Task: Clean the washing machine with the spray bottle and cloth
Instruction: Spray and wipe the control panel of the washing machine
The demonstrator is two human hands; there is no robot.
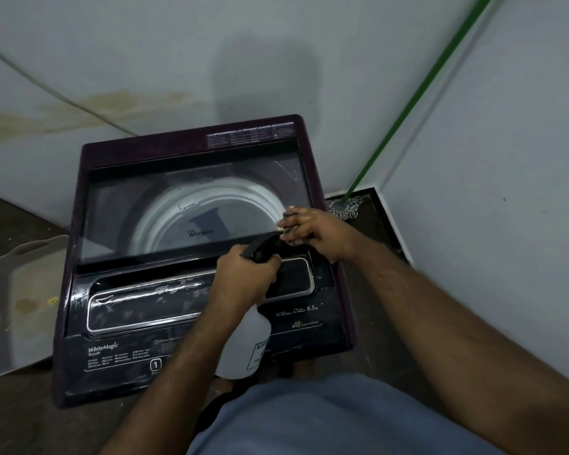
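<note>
The dark purple top-loading washing machine [191,257] stands on the floor with its back against the wall [145,44], close to the room corner on its right. Its glass lid [178,208] lies on top toward the rear, and the glossy control panel [145,307] runs along the front edge. Left of the machine, a translucent plastic tub [17,307] rests on the floor. Right of the machine and behind its rear corner, a green-handled string mop [344,208] leans into the corner. Above the machine's front right part, the left hand [243,277] grips the neck of a white plastic spray bottle with a black trigger head [247,339], while the right hand [312,231] touches the nozzle, farther back over the lid's right edge.
</note>
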